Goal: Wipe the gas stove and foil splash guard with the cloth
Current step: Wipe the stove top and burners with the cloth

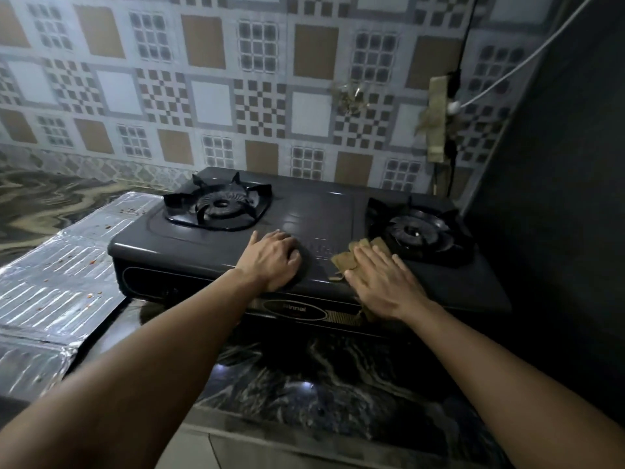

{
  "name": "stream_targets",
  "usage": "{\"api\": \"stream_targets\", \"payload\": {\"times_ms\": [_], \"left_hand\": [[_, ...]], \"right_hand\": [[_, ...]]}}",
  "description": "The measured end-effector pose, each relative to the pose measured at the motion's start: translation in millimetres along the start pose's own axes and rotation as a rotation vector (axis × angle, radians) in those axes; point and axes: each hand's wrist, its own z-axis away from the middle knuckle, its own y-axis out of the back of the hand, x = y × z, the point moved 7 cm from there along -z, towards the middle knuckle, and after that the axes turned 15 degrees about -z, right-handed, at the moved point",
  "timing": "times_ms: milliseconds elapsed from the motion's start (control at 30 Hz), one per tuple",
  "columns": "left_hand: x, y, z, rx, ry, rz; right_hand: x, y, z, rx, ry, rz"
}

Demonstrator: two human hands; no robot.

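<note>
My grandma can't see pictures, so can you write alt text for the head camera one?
A person's right hand presses a brown cloth flat on a dark two-burner gas stove, while the left hand rests on the stove's front edge. A crumb-speckled foil splash guard lies flat to the left.

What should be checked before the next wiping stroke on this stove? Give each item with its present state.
1. Cloth under the right hand: ok, flat fingers press it.
2. Left hand braces the gas stove: ok, resting on top.
3. Burners off: ok, no flame at the right burner.
4. Foil splash guard clean: not ok, red specks show.
5. Cloth damp: cannot tell.
</note>
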Motion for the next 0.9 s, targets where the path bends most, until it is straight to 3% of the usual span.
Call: {"api": "stream_targets", "payload": {"times_ms": [233,400,567,700,833,900], "left_hand": [[35,-11,-6,-0.045,-0.087,-0.066],[47,-18,-7,-0.054,-0.039,-0.066],[41,-18,-15,-0.06,-0.043,-0.102],[46,-18,-18,-0.069,-0.035,-0.117],[48,-15,-17,-0.09,-0.041,-0.146],[46,-16,-16,-0.127,-0.039,-0.144]], "right_hand": [[45,25,47,0.115,0.013,0.135],[90,44,66,0.148,-0.083,0.143],[135,69,80,0.359,-0.282,-0.042],[169,75,111,0.54,-0.639,-0.538],[165,79,134,0.578,-0.701,-0.533],[170,77,141,0.448,-0.74,-0.448]]}}
